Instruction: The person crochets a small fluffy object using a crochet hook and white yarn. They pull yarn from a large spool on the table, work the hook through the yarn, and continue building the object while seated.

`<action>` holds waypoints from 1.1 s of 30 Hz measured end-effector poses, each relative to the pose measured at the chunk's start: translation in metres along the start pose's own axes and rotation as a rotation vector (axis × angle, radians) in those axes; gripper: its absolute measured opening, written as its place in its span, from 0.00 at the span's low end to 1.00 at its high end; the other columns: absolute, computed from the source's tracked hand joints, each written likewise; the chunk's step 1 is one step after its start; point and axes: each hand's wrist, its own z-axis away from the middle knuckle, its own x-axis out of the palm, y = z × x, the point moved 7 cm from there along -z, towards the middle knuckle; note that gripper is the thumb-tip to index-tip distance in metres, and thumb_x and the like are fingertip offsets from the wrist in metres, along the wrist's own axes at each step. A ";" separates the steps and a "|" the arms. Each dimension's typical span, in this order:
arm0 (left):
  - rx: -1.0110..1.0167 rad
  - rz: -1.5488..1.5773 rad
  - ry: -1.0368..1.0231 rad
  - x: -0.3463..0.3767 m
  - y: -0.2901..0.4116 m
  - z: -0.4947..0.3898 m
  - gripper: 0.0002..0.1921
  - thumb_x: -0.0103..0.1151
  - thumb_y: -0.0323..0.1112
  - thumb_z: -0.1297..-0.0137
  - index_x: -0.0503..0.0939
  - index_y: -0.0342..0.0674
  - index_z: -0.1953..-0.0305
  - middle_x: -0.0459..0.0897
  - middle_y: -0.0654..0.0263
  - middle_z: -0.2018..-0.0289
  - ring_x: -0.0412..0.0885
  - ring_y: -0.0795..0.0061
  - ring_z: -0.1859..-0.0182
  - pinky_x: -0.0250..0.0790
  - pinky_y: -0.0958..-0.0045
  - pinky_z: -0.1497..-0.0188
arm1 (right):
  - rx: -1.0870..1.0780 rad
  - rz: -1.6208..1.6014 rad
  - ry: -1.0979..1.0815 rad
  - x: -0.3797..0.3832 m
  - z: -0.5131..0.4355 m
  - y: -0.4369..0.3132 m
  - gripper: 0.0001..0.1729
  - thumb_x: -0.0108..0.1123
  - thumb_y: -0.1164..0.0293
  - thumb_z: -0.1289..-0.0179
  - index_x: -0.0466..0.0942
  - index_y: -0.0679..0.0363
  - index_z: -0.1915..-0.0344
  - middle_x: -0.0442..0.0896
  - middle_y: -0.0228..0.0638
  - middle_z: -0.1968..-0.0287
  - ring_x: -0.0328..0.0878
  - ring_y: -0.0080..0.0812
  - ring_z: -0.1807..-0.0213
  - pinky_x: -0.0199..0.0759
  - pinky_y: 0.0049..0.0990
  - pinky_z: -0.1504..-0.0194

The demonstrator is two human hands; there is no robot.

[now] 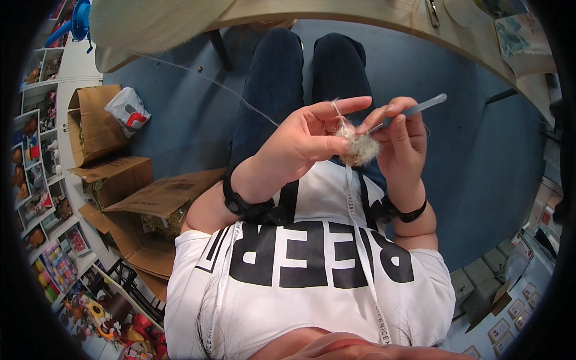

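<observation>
A small fuzzy piece of pale crochet work [361, 148] is pinched in my left hand [310, 135], between the thumb and the fingers. Over the raised left index finger runs a strand of yarn [225, 88], which stretches back up to a large fluffy cream mass [153, 24] on the table. My right hand [402, 135] grips a crochet hook [423, 105] with a translucent grey-blue handle. Its metal shaft points left into the fuzzy piece, and the fingers hide the hook's tip. Both hands meet in front of my body, above my lap.
A curved wooden tabletop [279, 10] spans the far side, with a metal tool [432, 13] lying on it. A blue plastic device [80, 20] sits at its left corner. Opened cardboard boxes [153, 198] and a white plastic bag [128, 111] stand left, before shelves of small items [40, 148].
</observation>
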 end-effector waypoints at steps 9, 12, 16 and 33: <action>-0.019 -0.029 -0.033 -0.005 -0.002 0.001 0.40 0.63 0.22 0.48 0.58 0.33 0.32 0.81 0.60 0.54 0.80 0.77 0.53 0.72 0.75 0.48 | -0.749 0.927 -0.199 0.033 0.015 -0.038 0.18 0.71 0.74 0.54 0.83 0.54 0.58 0.81 0.36 0.56 0.78 0.28 0.64 0.72 0.24 0.66; -0.085 -0.008 -0.062 -0.003 -0.003 0.001 0.42 0.64 0.24 0.49 0.56 0.29 0.33 0.79 0.55 0.50 0.80 0.72 0.50 0.72 0.72 0.45 | -0.459 0.535 -0.146 0.017 0.005 -0.029 0.08 0.58 0.73 0.36 0.78 0.59 0.57 0.84 0.43 0.61 0.82 0.33 0.65 0.73 0.26 0.66; -0.103 -0.006 -0.069 -0.002 0.000 -0.002 0.42 0.65 0.27 0.51 0.57 0.26 0.34 0.76 0.48 0.47 0.79 0.66 0.47 0.69 0.68 0.41 | -0.179 0.042 -0.030 -0.002 0.001 -0.010 0.13 0.37 0.64 0.24 0.63 0.62 0.50 0.83 0.52 0.65 0.85 0.39 0.65 0.79 0.27 0.65; -0.038 -0.067 -0.150 0.001 -0.008 0.004 0.41 0.65 0.24 0.48 0.57 0.30 0.33 0.83 0.63 0.62 0.82 0.79 0.60 0.74 0.77 0.51 | -0.372 0.230 -0.129 0.002 0.014 -0.013 0.09 0.48 0.70 0.28 0.71 0.62 0.53 0.82 0.46 0.61 0.81 0.29 0.65 0.75 0.21 0.65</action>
